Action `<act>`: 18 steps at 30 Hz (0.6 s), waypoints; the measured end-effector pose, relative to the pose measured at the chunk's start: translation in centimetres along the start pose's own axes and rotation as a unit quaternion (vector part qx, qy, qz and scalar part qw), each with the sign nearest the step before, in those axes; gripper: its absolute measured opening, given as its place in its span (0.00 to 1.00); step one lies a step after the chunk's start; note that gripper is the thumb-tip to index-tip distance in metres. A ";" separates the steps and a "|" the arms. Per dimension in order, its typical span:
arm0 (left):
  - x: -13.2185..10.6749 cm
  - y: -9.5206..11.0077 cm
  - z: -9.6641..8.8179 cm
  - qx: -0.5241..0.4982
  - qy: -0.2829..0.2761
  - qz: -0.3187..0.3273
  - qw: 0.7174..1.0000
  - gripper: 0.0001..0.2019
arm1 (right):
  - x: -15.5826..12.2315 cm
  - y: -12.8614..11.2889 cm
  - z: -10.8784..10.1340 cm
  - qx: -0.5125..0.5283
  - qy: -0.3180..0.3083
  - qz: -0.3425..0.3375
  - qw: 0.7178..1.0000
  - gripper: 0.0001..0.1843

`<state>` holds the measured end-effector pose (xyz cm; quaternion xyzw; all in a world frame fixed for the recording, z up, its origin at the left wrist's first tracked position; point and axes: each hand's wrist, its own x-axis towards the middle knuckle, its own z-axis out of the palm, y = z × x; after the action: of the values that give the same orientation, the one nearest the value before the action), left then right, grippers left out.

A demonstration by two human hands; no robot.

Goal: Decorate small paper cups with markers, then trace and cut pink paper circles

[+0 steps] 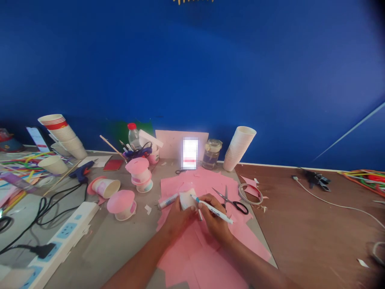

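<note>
"White cup (187, 199): where is it?"

"Held above the overlapping pink paper (204, 257), in front of the bright screen (190, 158), which is blurred out."

"And the left hand (179, 215)?"

"Closed around the cup's near side, the thumb toward the right hand (215, 220)."

"What does that right hand have?"

"It is clamped on a white marker (218, 212) with a blue collar, gripped like a pen. The tip points at the cup's side; whether it touches, one cannot tell. The two hands are close together."

"What lies near them?"

"Just left of the cup, a second marker (168, 201) lies on the paper. To the right are black-handled scissors (241, 207), blades spread apart, and beyond them a roll of tape (242, 194)."

"Anything farther left?"

"A cup with a wide pink disc (121, 202) on top stands on the grey surface. Behind it, another cup (112, 188) lies on its side, its mouth facing right. Well apart, nearer the wearer, is a white power strip (64, 237) with a black plug (45, 249) in it."
</note>
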<state>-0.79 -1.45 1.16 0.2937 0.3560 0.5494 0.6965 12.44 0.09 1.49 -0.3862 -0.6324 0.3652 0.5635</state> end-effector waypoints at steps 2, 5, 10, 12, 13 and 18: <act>0.0 0.0 0.0 -0.002 -0.010 0.000 1.000 0.13 | -0.1 0.0 0.0 0.004 0.003 0.005 1.000 0.04; 0.0 0.1 0.0 -0.005 -0.011 -0.004 1.000 0.13 | -0.1 -0.1 0.0 0.007 -0.002 0.009 1.000 0.04; 0.0 0.1 -0.1 0.003 -0.013 -0.001 1.000 0.12 | 0.0 -0.2 0.0 0.011 -0.006 0.012 1.000 0.05; 0.0 0.2 -0.1 0.002 -0.014 0.000 1.000 0.13 | 0.0 -0.2 0.0 0.011 -0.007 0.014 1.000 0.05; 0.0 0.3 0.0 0.001 -0.015 0.000 1.000 0.13 | 0.0 -0.2 0.0 0.013 -0.008 0.014 1.000 0.05; 0.0 0.2 -0.2 -0.009 -0.011 -0.006 1.000 0.13 | 0.0 -0.1 -0.1 0.019 -0.004 0.032 0.999 0.04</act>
<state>-1.11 -1.37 1.21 0.2916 0.3447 0.5451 0.7064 12.52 0.06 1.64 -0.3939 -0.6146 0.3966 0.5566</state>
